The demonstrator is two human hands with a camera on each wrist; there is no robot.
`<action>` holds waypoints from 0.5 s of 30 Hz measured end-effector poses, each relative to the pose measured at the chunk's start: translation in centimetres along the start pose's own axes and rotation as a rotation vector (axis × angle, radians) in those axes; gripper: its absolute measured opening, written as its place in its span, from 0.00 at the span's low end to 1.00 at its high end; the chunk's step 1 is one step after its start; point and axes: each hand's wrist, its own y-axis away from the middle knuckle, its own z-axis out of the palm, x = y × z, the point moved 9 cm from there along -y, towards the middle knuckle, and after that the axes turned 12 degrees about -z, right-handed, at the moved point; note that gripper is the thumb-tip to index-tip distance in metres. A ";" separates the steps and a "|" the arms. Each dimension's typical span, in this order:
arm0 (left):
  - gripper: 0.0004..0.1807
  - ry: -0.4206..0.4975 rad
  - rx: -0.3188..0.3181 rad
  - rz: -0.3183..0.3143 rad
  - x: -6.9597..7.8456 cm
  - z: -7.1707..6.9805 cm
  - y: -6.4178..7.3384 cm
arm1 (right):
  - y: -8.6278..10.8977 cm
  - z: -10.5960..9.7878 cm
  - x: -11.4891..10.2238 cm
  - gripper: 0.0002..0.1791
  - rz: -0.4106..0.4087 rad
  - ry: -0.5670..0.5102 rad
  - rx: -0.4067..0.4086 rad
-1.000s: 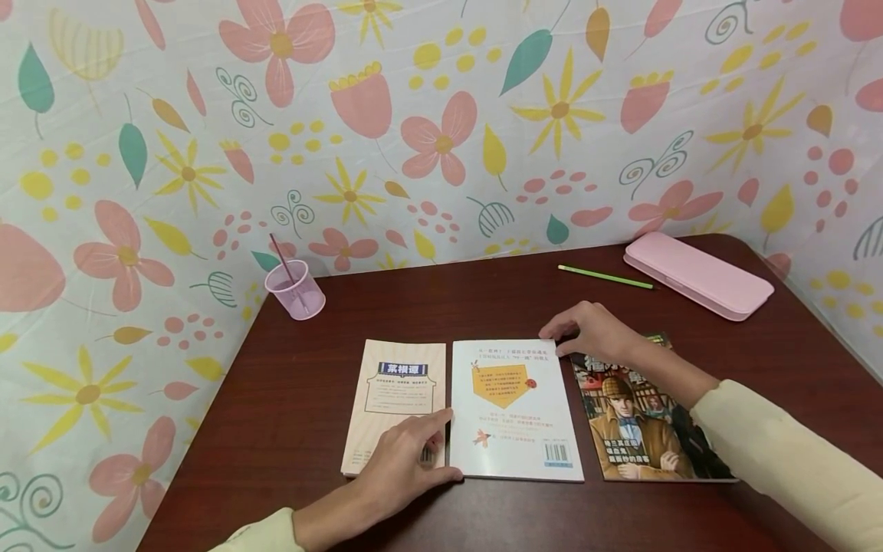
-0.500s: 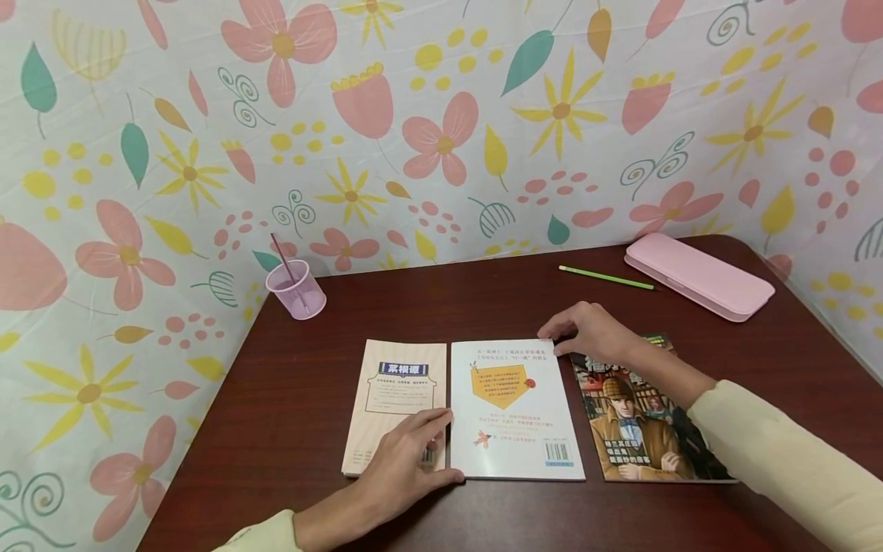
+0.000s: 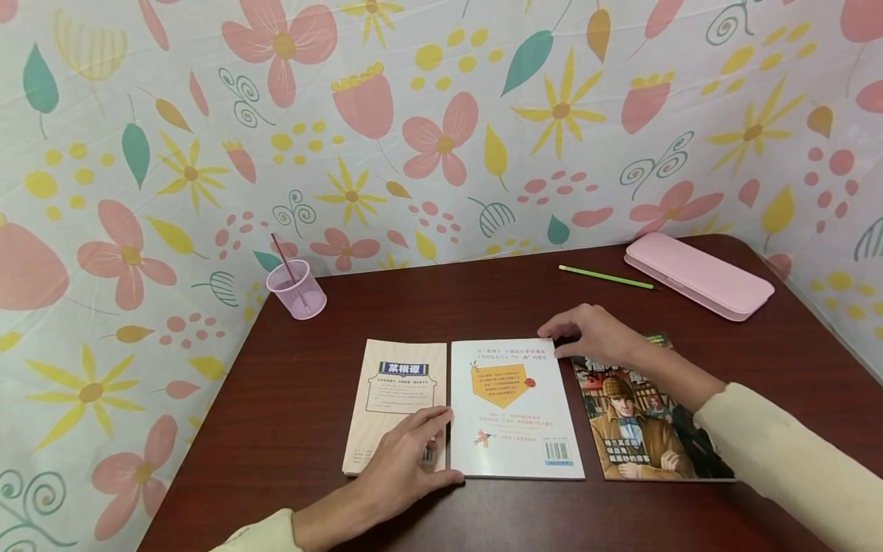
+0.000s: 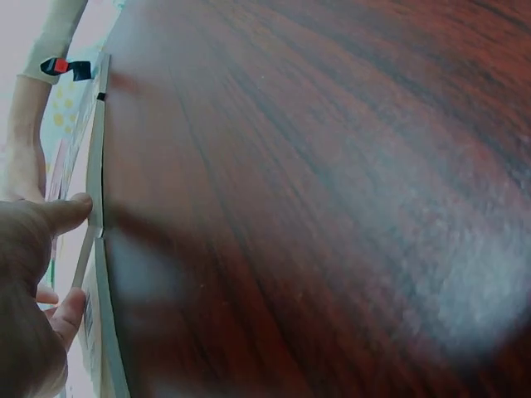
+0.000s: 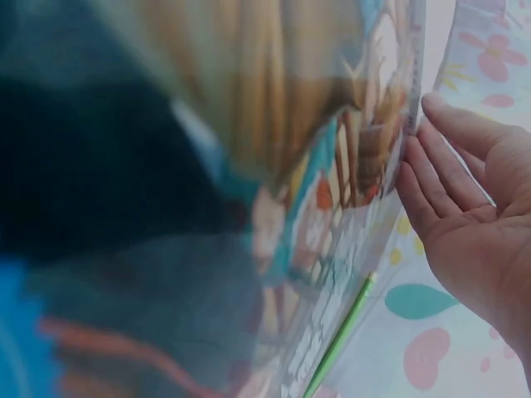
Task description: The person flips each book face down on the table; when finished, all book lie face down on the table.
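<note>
A white book (image 3: 510, 452) lies back cover up at the middle of the table. My left hand (image 3: 403, 460) touches its lower left corner, with the thumb at the bottom edge and fingers along the left edge. That hand also lies over part of a cream book (image 3: 396, 395) just to the left, a narrow gap apart. At the white book's top right corner, the fingertips of my right hand (image 3: 600, 333) touch the edge. In the right wrist view the fingers (image 5: 440, 178) look fairly straight. Beneath the right forearm lies a detective book (image 3: 624, 437), partly hidden.
On the dark wooden table (image 3: 414, 303), a lilac cup (image 3: 303, 299) holding a thin stick stands at the back left. A green pencil (image 3: 607, 277) and a pink pencil case (image 3: 700, 276) lie at the back right. Floral cloth (image 3: 441, 192) hangs behind the table.
The white book has shifted very slightly left towards the cream book since the first frame. Both hands keep nearly the same places.
</note>
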 end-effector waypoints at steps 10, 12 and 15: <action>0.47 0.014 0.025 0.027 1.3 -1.4 -1.9 | 3.3 -2.0 1.0 0.27 0.021 0.025 -0.051; 0.48 0.029 0.005 0.026 2.0 -1.4 -2.6 | 4.1 -2.6 1.6 0.28 0.035 0.036 -0.037; 0.50 0.041 -0.040 0.034 3.3 -0.9 -3.6 | 5.3 -3.7 2.4 0.27 0.048 0.065 -0.006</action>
